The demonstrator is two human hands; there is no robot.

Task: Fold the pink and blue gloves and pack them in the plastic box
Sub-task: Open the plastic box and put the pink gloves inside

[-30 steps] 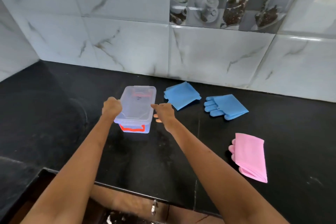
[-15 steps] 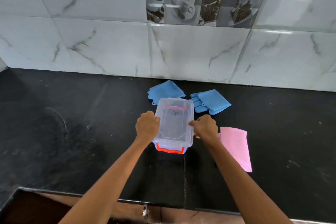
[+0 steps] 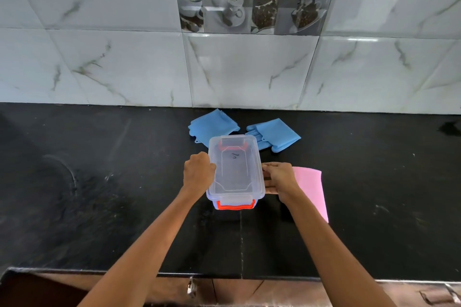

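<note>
— Fingers first: what are both sets doing?

— Fingers of the left hand (image 3: 198, 172) are curled into a fist pressed against the left long edge of the plastic box (image 3: 235, 172). Those of the right hand (image 3: 280, 178) are bent, their tips touching the box's right edge. So both hands clamp the box between them, one on each side.

— Same as half a second ago?

— The grip matches that frame. A second ago it looked looser: the left hand was at the box's left side, but the right was only reaching in beside it, fingers pointing at it.

— And the box itself?

— It stands on the black desk (image 3: 99, 194), lid on, with its orange latch (image 3: 235, 205) facing the near edge. A second ago it sat left of all the gloves. Half a second ago it was already in among them, as it is now.

— Where are the gloves?

— Two folded blue gloves lie at the far side, close to the tiled wall (image 3: 124, 62): the left blue glove (image 3: 212, 126) just beyond the box's far left corner, the right blue glove (image 3: 277, 133) by its far right corner, the box hiding part of it. The pink glove (image 3: 311, 189) lies folded to the right, half under the right hand and wrist. None is inside the box.
</note>
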